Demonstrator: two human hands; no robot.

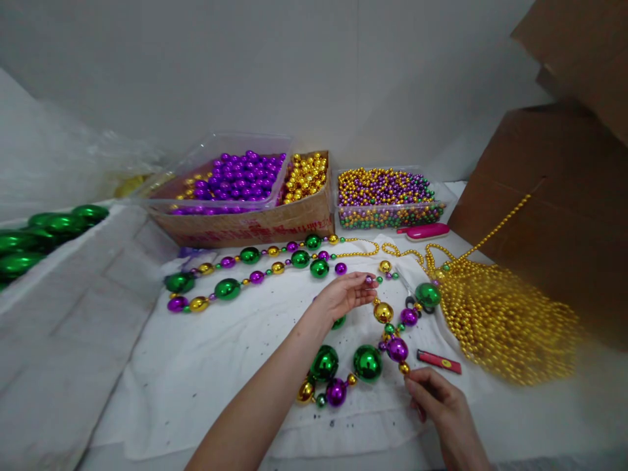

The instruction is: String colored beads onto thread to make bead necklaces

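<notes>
A necklace of large green, purple and gold beads lies in a loop on a white cloth. My left hand reaches across and pinches the strand near a small purple bead at the loop's top. My right hand is closed on the strand at the loop's lower right, just below a purple bead and a small gold bead. A finished bead strand stretches across the cloth behind the hands.
A heap of thin gold bead chains lies to the right, by a brown cardboard box. A red lighter and a pink tool lie on the cloth. Behind stand boxes of purple and gold beads and mixed small beads. Green beads sit left.
</notes>
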